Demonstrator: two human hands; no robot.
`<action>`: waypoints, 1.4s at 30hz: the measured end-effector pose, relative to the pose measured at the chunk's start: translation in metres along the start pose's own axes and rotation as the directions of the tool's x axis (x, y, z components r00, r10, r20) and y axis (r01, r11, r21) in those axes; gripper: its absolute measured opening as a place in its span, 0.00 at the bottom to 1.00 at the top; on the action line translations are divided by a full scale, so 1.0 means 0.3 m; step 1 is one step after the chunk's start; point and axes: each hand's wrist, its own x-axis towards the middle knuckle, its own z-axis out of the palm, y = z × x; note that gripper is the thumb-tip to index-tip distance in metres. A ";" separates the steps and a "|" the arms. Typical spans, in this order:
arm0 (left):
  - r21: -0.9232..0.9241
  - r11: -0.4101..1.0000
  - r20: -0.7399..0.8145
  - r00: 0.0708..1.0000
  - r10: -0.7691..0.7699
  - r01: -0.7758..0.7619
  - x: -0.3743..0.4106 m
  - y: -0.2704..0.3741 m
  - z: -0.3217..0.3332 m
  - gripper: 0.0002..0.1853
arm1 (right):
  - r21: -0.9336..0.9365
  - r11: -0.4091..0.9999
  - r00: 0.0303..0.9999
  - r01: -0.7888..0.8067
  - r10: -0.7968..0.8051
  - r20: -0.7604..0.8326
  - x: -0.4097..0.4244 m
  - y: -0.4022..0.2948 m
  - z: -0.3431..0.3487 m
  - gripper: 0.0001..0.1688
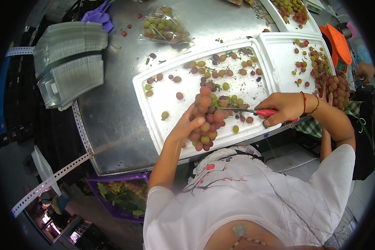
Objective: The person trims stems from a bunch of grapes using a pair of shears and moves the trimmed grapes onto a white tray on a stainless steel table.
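My left hand (189, 123) holds a bunch of pink and green grapes (207, 125) above a white styrofoam tray (162, 131). In my right hand (282, 107) are red-handled snips (265, 113), their thin metal blades reaching into the stems on the bunch's right side. The blade tips are partly hidden among the grapes. Loose grapes (179, 96) and bits of green stem lie scattered over the tray floor, more thickly towards its far side.
Stacked clear plastic clamshells (75, 78) stand at the left by a purple glove (98, 15). A bagged grape bunch (165, 26) lies on the metal table (118, 125). Rightward are another styrofoam tray (284, 62), an orange scale (339, 43) and a co-worker's hand (326, 93). Below sits a purple crate (112, 204).
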 end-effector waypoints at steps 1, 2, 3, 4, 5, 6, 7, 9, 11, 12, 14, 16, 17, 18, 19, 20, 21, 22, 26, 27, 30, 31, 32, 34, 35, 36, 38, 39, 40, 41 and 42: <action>-0.017 1.000 -0.002 1.000 0.007 -0.007 0.001 -0.009 -0.009 0.51 | -0.034 0.999 1.000 0.026 -0.026 -0.013 0.009 0.006 0.004 0.25; -0.034 0.999 -0.004 1.000 0.014 -0.014 0.004 -0.026 -0.024 0.49 | -0.055 0.997 0.997 0.062 -0.064 -0.037 0.016 0.006 0.008 0.26; -0.051 0.998 -0.002 1.000 0.021 -0.021 0.006 -0.032 -0.029 0.47 | -0.074 0.993 0.993 0.094 -0.099 -0.062 0.020 0.006 0.014 0.27; -0.061 0.998 0.004 1.000 0.026 -0.026 0.006 -0.033 -0.029 0.47 | -0.094 0.987 0.987 0.127 -0.135 -0.087 0.024 0.006 0.020 0.28; -0.071 0.997 0.010 0.999 0.031 -0.031 0.004 -0.029 -0.026 0.47 | -0.102 0.983 0.981 0.155 -0.166 -0.101 0.030 0.007 0.025 0.27; -0.080 0.996 0.021 0.999 0.037 -0.035 0.005 -0.024 -0.023 0.47 | -0.109 0.977 0.974 0.181 -0.194 -0.118 0.033 0.007 0.032 0.26; -0.078 0.996 0.029 0.999 0.043 -0.040 0.007 -0.022 -0.022 0.47 | -0.116 0.972 0.966 0.206 -0.221 -0.136 0.033 0.005 0.036 0.25; -0.072 0.996 0.038 0.998 0.055 -0.052 0.008 -0.020 -0.020 0.47 | -0.143 0.976 0.975 0.166 -0.184 -0.124 0.035 -0.007 0.034 0.26; -0.058 0.997 0.022 0.998 0.053 -0.052 0.003 -0.025 -0.025 0.46 | -0.159 0.974 0.976 0.159 -0.179 -0.122 0.035 -0.012 0.034 0.27; -0.052 0.997 0.018 0.998 0.054 -0.053 0.003 -0.027 -0.028 0.46 | -0.160 0.973 0.973 0.166 -0.187 -0.132 0.029 -0.014 0.040 0.26; -0.064 0.996 0.004 0.998 0.065 -0.064 0.001 -0.031 -0.028 0.47 | -0.119 0.980 0.974 0.162 -0.178 -0.138 0.014 -0.019 0.038 0.26; -0.070 0.996 -0.010 0.999 0.053 -0.053 -0.005 -0.018 -0.015 0.48 | -0.036 0.989 0.981 0.140 -0.144 -0.132 -0.006 -0.020 0.027 0.26; -0.071 0.997 -0.016 0.999 0.035 -0.036 -0.015 -0.003 -0.003 0.49 | -0.038 0.985 0.972 0.168 -0.172 -0.160 -0.013 -0.008 0.019 0.25; -0.069 0.997 -0.014 1.000 0.017 -0.018 -0.017 0.009 0.007 0.51 | -0.039 0.981 0.961 0.192 -0.196 -0.195 -0.031 0.015 0.009 0.24; -0.087 0.996 -0.008 1.000 0.018 -0.018 -0.015 0.009 0.005 0.50 | -0.042 0.976 0.949 0.214 -0.218 -0.227 -0.051 0.038 -0.005 0.23; -0.104 0.994 -0.002 1.000 0.018 -0.018 -0.011 0.007 0.001 0.50 | -0.145 0.966 0.930 0.214 -0.247 -0.271 -0.060 0.085 -0.021 0.25; -0.121 0.992 -0.005 1.000 0.018 -0.019 -0.012 0.002 -0.005 0.49 | -0.311 0.947 0.899 0.081 -0.204 -0.387 -0.062 0.090 -0.013 0.25; -0.132 0.991 -0.012 0.999 0.033 -0.035 -0.010 -0.009 -0.013 0.48 | -0.448 0.891 0.845 -0.073 -0.183 -0.502 -0.067 0.090 0.007 0.24; -0.119 0.988 -0.056 0.994 0.092 -0.098 0.014 -0.044 -0.021 0.45 | -0.321 0.945 0.881 0.069 -0.208 -0.424 -0.081 0.014 0.013 0.23; -0.101 0.989 -0.069 0.992 0.103 -0.110 0.020 -0.046 -0.018 0.44 | -0.244 0.959 0.906 0.146 -0.229 -0.357 -0.084 -0.005 0.020 0.23; -0.100 0.990 -0.086 0.992 0.089 -0.098 0.031 -0.044 -0.003 0.43 | -0.240 0.950 0.928 0.201 -0.263 -0.263 -0.043 -0.002 0.018 0.21; -0.104 0.990 -0.080 0.993 0.089 -0.097 0.034 -0.040 0.003 0.44 | -0.239 0.947 0.932 0.214 -0.271 -0.240 -0.031 -0.004 0.017 0.21; -0.109 0.989 -0.075 0.993 0.090 -0.097 0.036 -0.036 0.009 0.44 | -0.223 0.955 0.943 0.195 -0.245 -0.225 -0.024 -0.007 0.017 0.22; -0.114 0.987 -0.071 0.992 0.104 -0.112 0.039 -0.036 0.014 0.45 | -0.202 0.959 0.950 0.198 -0.239 -0.203 -0.009 -0.002 0.018 0.24; -0.116 0.985 -0.070 0.990 0.120 -0.128 0.040 -0.037 0.016 0.46 | -0.191 0.961 0.953 0.199 -0.235 -0.192 -0.004 -0.002 0.017 0.25; -0.118 0.983 -0.069 0.988 0.135 -0.142 0.042 -0.039 0.018 0.46 | -0.179 0.969 0.960 0.172 -0.206 -0.192 -0.001 -0.007 0.015 0.25; -0.119 0.981 -0.067 0.987 0.146 -0.153 0.042 -0.035 0.027 0.47 | -0.156 0.981 0.971 0.118 -0.147 -0.190 0.006 -0.021 0.014 0.25; -0.118 0.980 -0.066 0.986 0.151 -0.158 0.041 -0.034 0.032 0.47 | -0.140 0.981 0.968 0.134 -0.159 -0.193 0.008 -0.022 0.014 0.25; -0.124 0.978 -0.070 0.985 0.158 -0.165 0.043 -0.038 0.032 0.47 | -0.124 0.981 0.966 0.149 -0.171 -0.195 0.010 -0.022 0.016 0.24; -0.130 0.976 -0.073 0.984 0.165 -0.173 0.046 -0.044 0.031 0.47 | -0.109 0.980 0.963 0.164 -0.183 -0.198 0.012 -0.021 0.018 0.24; -0.136 0.974 -0.076 0.982 0.170 -0.179 0.049 -0.049 0.030 0.47 | -0.121 0.978 0.959 0.171 -0.194 -0.208 0.013 -0.017 0.021 0.24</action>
